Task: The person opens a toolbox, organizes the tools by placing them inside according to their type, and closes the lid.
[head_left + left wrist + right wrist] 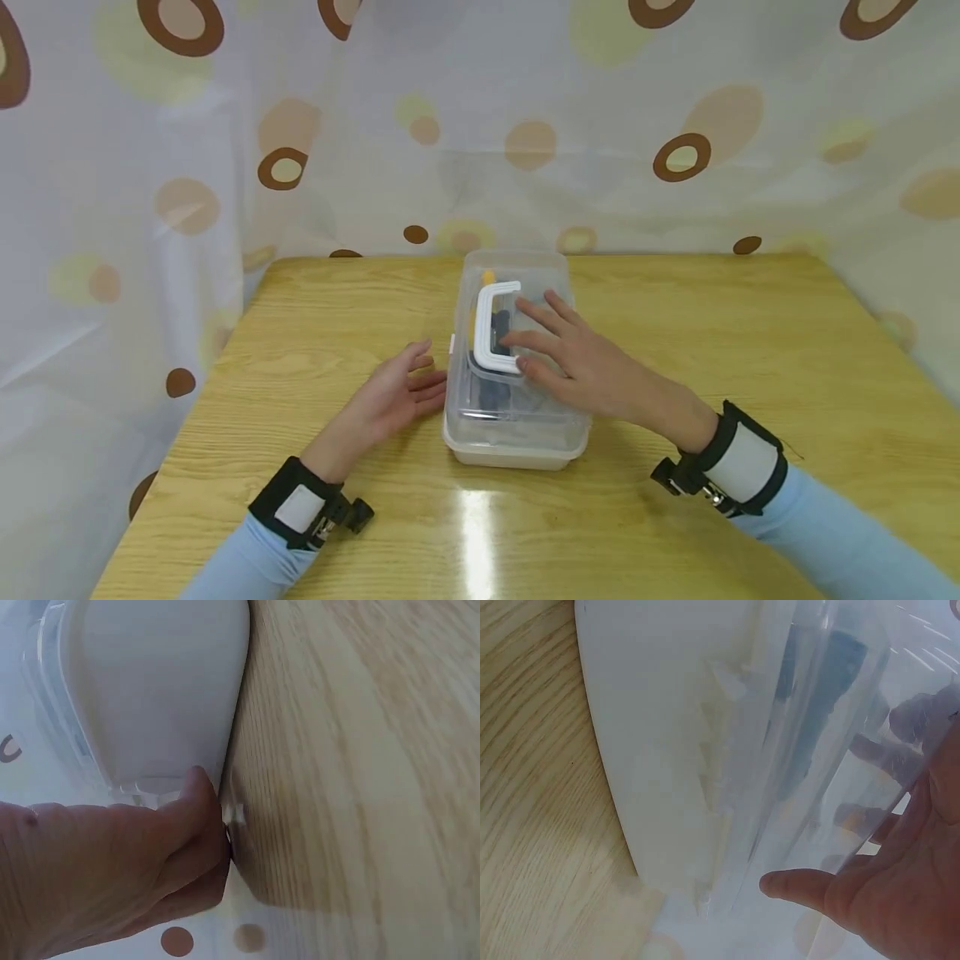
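Observation:
A lidded plastic storage box (517,456) stands on the table, with a see-through lid (540,267) and a white carrying handle (483,329) on top. Dark contents (491,393) and a small orange-yellow piece (489,277) show through the lid. My right hand (585,362) lies over the lid's right part, fingers spread beside the handle; its thumb stretches along the lid's side in the right wrist view. At the box's left side is my left hand (393,392), its loosely extended fingers (196,795) right at the box wall by the latch.
The wooden table (337,317) extends on both sides of the box. Behind it hangs a pale curtain (480,108) with brown and beige spots. Both wrists wear black straps with small cameras (360,515).

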{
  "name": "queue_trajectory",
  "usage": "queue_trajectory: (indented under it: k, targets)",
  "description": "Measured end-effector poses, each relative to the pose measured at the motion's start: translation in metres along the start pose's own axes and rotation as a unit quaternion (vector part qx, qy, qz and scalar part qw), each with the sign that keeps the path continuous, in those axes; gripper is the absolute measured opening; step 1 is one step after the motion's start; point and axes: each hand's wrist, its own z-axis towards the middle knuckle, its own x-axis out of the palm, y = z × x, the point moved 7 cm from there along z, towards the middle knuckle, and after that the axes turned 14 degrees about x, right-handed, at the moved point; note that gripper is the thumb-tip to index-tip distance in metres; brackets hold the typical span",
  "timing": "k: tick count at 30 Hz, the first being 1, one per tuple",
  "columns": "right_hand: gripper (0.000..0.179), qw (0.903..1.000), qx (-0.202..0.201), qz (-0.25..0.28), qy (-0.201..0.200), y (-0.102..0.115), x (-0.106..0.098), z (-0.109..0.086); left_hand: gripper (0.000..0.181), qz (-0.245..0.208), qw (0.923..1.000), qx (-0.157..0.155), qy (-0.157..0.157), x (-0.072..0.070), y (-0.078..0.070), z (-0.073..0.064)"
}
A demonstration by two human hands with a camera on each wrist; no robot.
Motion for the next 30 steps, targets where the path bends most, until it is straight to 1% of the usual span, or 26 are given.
queue_trajectory:
  k: [2,4,5,7,9,11,12,14,16,19,22,26,28,30]
  targets:
    - [0.038,1.0000,0.001,0.001,0.001,0.000,0.001,-0.002,0.075,0.010,0.9999,-0.009,0.000,0.002,0.002,-0.001]
    - [0.038,1.0000,0.003,0.005,0.004,-0.001,0.002,-0.003,0.076,0.016,0.9998,-0.009,-0.003,0.005,0.003,-0.002]
    - [0.038,1.0000,0.004,0.007,0.004,-0.001,0.002,-0.004,0.076,0.007,0.9999,-0.008,-0.012,0.006,0.003,-0.003]
    - [0.038,1.0000,0.002,0.008,0.001,-0.001,0.003,-0.006,0.075,-0.031,0.9989,-0.006,-0.035,0.008,0.003,-0.004]
    - [0.037,1.0000,-0.001,0.007,-0.004,-0.001,0.003,-0.007,0.071,-0.078,0.9947,0.000,-0.068,0.008,0.002,-0.004]
    - [0.036,0.9999,-0.006,0.005,-0.010,0.000,0.002,-0.008,0.065,-0.125,0.9861,0.015,-0.109,0.006,0.000,-0.004]
    - [0.035,0.9999,-0.009,0.003,-0.012,0.000,0.002,-0.009,0.062,-0.138,0.9825,0.025,-0.123,0.004,-0.001,-0.004]
    - [0.035,0.9998,-0.014,0.000,-0.015,0.000,0.003,-0.009,0.055,-0.146,0.9772,0.050,-0.146,0.000,-0.004,-0.004]
    - [0.035,0.9997,-0.018,0.000,-0.017,0.001,0.003,-0.010,0.051,-0.141,0.9741,0.076,-0.160,-0.004,-0.008,-0.005]
    - [0.035,0.9996,-0.018,0.002,-0.019,0.000,0.003,-0.014,0.046,-0.122,0.9755,0.102,-0.152,-0.004,-0.012,-0.007]
    - [0.036,0.9997,-0.010,0.009,-0.019,-0.003,0.002,-0.018,0.044,-0.104,0.9777,0.124,-0.133,-0.001,-0.015,-0.008]
    - [0.036,0.9997,-0.004,0.013,-0.020,-0.005,0.001,-0.020,0.041,-0.033,0.9854,0.141,-0.090,0.007,-0.019,-0.008]
    - [0.035,0.9996,-0.005,0.013,-0.025,-0.005,0.001,-0.020,0.039,0.003,0.9862,0.150,-0.070,0.012,-0.021,-0.007]
    - [0.035,0.9995,-0.007,0.013,-0.028,-0.005,0.000,-0.021,0.037,0.030,0.9854,0.157,-0.058,0.014,-0.022,-0.005]
